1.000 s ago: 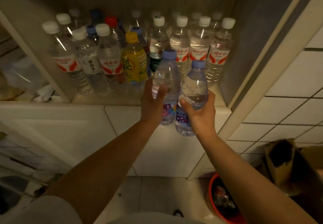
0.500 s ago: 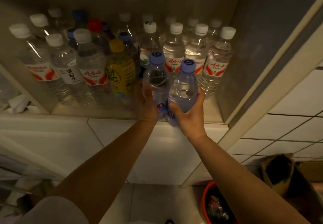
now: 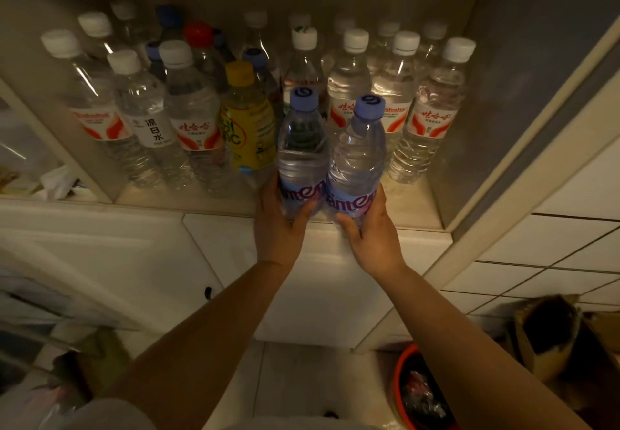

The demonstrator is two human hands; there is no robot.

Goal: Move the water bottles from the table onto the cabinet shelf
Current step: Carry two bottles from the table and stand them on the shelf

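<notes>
A person stands two purple-capped water bottles at the near edge of a crowded cabinet shelf (image 3: 416, 210), one in each hand. The left hand (image 3: 280, 218) curls round the label of the left bottle (image 3: 302, 151); the right hand (image 3: 367, 225) grips the right bottle (image 3: 357, 161) low down. Gripping near the base likely keeps the necks clear of the rows behind. The pair touch side by side and appear to fill the one open spot in the near row, between the yellow drink bottle (image 3: 246, 127) on the left and the red-labelled, white-capped water bottles (image 3: 432, 117) on the right. Whether the bases rest on the shelf cannot be told.

By count: two bottles in hand, one yellow bottle, one red cap (image 3: 198, 33) further back, and well over a dozen clear bottles in all; the far row is too dim to tally. A red bin (image 3: 401, 386) sits on the floor below right.
</notes>
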